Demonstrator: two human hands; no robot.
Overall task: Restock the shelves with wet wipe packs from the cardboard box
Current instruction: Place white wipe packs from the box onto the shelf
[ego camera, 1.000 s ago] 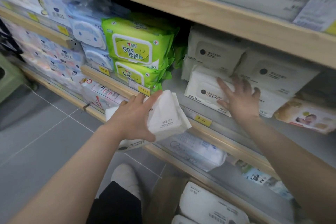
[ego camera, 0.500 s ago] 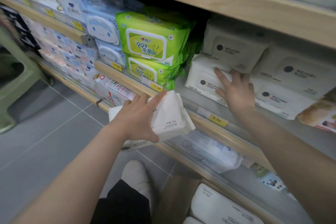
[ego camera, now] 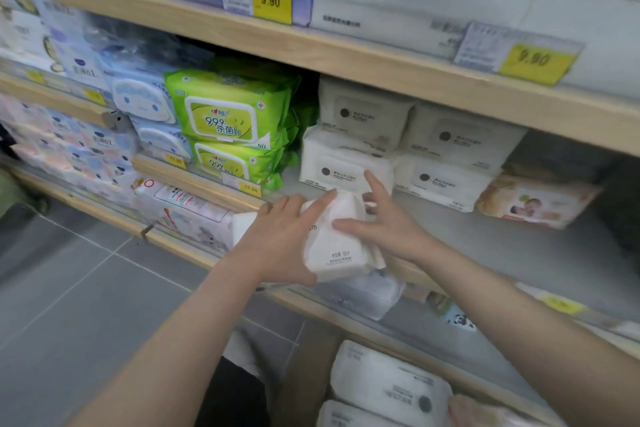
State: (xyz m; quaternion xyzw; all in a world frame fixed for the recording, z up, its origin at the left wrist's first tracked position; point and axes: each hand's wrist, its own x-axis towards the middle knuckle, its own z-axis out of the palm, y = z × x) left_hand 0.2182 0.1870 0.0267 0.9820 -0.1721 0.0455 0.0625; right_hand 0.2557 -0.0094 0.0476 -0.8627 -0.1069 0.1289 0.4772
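Observation:
My left hand point(ego camera: 282, 239) grips a white wet wipe pack point(ego camera: 332, 246) from its left side, just in front of the middle shelf's wooden edge point(ego camera: 201, 184). My right hand point(ego camera: 384, 225) rests on the same pack's right side, fingers spread. Behind them on the shelf lie stacked white wipe packs point(ego camera: 346, 163), two high, with more white packs point(ego camera: 446, 156) to the right. At the bottom, the open cardboard box point(ego camera: 304, 378) holds more white packs point(ego camera: 388, 388).
Green wipe packs point(ego camera: 225, 118) stand left of the white stack, blue packs point(ego camera: 142, 104) further left. A baby-picture pack point(ego camera: 533, 201) lies at the right. Bare grey shelf surface point(ego camera: 519, 253) lies right of my hands. Upper shelf point(ego camera: 346, 59) overhangs. Grey tiled floor point(ego camera: 69, 288) lies at the left.
My right hand left the shelved white pack and came down onto the pack held in my left hand. The held pack moved up and right toward the shelf edge. The view tilted upward.

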